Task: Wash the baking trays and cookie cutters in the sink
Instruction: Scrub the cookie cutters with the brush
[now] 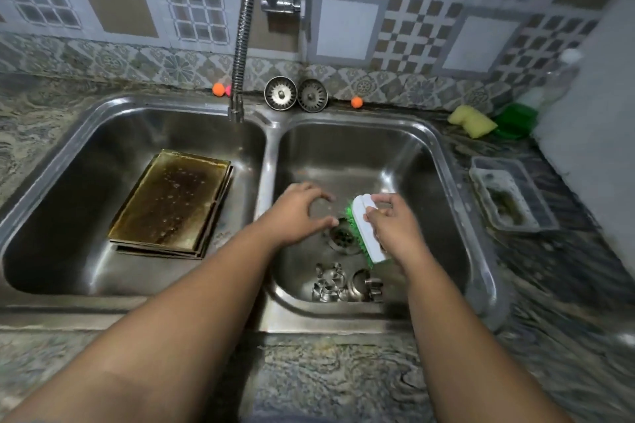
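Observation:
Stacked baking trays (171, 203), stained brown, lie flat in the left sink basin (68, 154). Several metal cookie cutters (347, 285) sit at the near side of the right basin (412, 165). My right hand (395, 227) grips a white scrub brush with green bristles (364, 230) over the drain (342, 237). My left hand (299, 213) is just left of the brush. Its index finger and thumb curve round what looks like a round metal cutter (319, 213), which is blurred against the steel.
The coiled faucet hose (242, 45) ends over the left basin's back rim. Two sink strainers (295, 94) and small orange balls (356, 102) line the back ledge. A yellow sponge (472, 120), a green scrubber (515, 120) and a plastic tub (512, 196) are on the right counter.

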